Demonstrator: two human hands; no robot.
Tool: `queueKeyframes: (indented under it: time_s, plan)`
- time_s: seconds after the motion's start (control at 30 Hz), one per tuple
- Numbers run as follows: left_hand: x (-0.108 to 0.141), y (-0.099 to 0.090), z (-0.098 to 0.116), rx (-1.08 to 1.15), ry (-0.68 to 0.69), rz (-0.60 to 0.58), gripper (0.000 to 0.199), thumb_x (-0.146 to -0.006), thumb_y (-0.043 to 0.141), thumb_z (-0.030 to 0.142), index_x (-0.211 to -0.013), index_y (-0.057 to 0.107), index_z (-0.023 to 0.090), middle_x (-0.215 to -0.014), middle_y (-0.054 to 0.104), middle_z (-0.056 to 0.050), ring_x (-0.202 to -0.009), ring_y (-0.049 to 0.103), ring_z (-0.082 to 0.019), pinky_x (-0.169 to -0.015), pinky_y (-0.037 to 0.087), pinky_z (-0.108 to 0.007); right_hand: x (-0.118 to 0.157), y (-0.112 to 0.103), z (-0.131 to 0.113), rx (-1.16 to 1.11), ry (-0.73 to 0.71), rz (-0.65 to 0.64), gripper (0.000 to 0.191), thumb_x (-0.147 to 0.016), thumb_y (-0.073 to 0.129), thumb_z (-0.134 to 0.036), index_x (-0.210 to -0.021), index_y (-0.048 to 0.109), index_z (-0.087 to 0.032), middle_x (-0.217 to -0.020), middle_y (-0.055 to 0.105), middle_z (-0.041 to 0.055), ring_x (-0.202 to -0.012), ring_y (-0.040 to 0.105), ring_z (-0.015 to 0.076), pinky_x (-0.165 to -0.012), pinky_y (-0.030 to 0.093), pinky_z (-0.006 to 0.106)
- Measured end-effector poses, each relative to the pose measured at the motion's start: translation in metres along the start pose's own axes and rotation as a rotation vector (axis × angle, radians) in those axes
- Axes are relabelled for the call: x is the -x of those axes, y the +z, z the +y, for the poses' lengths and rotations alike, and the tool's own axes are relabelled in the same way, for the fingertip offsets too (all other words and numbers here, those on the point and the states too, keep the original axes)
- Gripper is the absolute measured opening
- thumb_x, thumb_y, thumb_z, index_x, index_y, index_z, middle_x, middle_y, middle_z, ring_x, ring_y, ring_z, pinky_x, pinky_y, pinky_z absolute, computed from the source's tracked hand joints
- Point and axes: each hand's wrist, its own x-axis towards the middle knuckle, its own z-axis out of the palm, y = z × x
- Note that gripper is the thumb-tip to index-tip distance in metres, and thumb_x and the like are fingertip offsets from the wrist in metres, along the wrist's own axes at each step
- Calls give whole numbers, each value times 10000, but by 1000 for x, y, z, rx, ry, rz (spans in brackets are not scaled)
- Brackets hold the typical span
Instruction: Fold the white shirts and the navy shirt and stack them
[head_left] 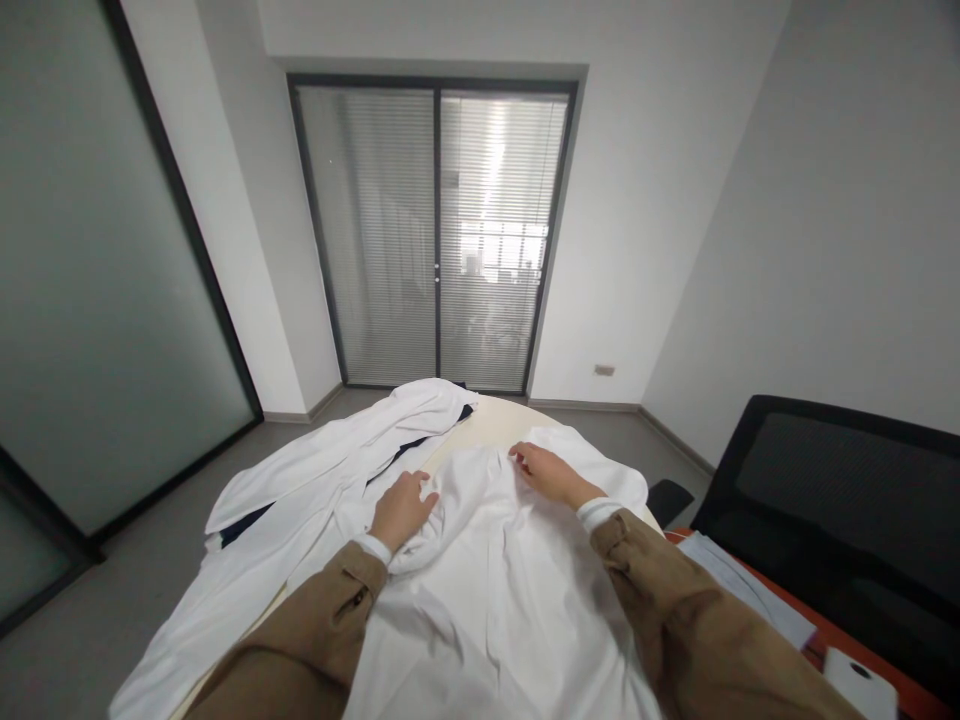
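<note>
A white shirt (480,600) lies spread and creased over the near part of the round table (499,412), with a seam running down its middle. My left hand (403,508) rests on bunched cloth at the shirt's left side, thumb and fingers apart. At its upper right edge, the fingertips of my right hand (551,472) are closed on the cloth near the top. Part of the shirt spreads out beyond that hand. Left of my left hand lies another white garment (330,450), long and loosely laid, with dark cloth showing beneath it.
On the right stands a black mesh-backed chair (840,500). Beside it, an orange-red surface (772,585) carries papers (739,580) and a white roll (859,685). Ahead is a framed glass partition (436,240) with blinds. A frosted glass panel (112,270) stands at the left.
</note>
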Motion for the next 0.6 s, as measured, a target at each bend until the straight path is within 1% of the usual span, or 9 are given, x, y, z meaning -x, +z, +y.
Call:
queueKeyframes:
  time_s: [0.07,0.13,0.23,0.3,0.37,0.4,0.47,0.53,0.6]
  plan:
    - [-1,4,-3,21,-5,55,607,-852,638,407,-1390,499,162,-1355,570,-163,-1154,616,-255,-905,453,-311,-12,1,11,62,51,77,413,-924,431,-123,-1321,542,-142,-1302,603,143,-1156,556,210,-936,412,289]
    - [-2,7,-4,48,-21,37,697,-839,654,402,-1442,428,134,-1390,547,-175,-1206,586,-260,-950,438,-315,-23,2,22,122,83,115,446,-950,404,-147,-1386,501,-140,-1406,538,143,-1284,467,231,-1009,387,311]
    - [-6,10,-5,74,-58,-14,673,-842,648,389,-1431,443,137,-1374,584,-164,-1240,568,-273,-981,424,-327,-37,6,37,192,148,89,502,-982,403,-255,-1466,420,-120,-1502,449,159,-1376,369,286,-1044,370,370]
    - [-9,10,-7,86,-98,-33,625,-839,647,389,-1395,499,145,-1351,610,-161,-1230,576,-291,-970,431,-343,-44,8,43,217,218,34,560,-987,412,-356,-1495,380,-123,-1476,475,184,-1358,388,328,-1014,383,418]
    - [-10,10,-10,133,-135,-58,545,-838,642,385,-1334,573,172,-1281,662,-137,-1161,619,-288,-929,450,-342,-49,9,46,237,280,-7,629,-965,439,-455,-1497,377,-125,-1393,547,207,-1285,454,354,-972,396,450]
    - [-11,10,-11,172,-142,-67,499,-837,640,386,-1294,611,188,-1246,684,-120,-1114,642,-277,-907,459,-335,-51,10,47,248,298,-16,656,-947,454,-499,-1480,404,-120,-1338,583,214,-1246,481,362,-954,400,458]
    - [-12,10,-14,256,-120,-53,418,-853,618,414,-1211,666,203,-1199,707,-96,-1050,665,-254,-877,470,-318,-53,10,48,271,316,-20,643,-911,480,-550,-1375,533,-107,-1240,628,220,-1194,501,372,-932,401,464]
    - [-13,8,-14,286,-67,-20,395,-915,522,484,-1111,704,192,-1131,727,-87,-1016,673,-242,-857,478,-303,-53,12,49,285,298,-24,517,-886,513,-515,-1179,672,-119,-1212,631,215,-1187,491,370,-928,397,458]
    - [-14,6,-13,208,-34,-15,493,-982,366,523,-987,722,181,-985,748,-91,-942,688,-237,-807,487,-295,-52,14,51,293,241,-25,355,-847,567,-418,-1008,729,-145,-1292,587,198,-1241,449,365,-959,375,458]
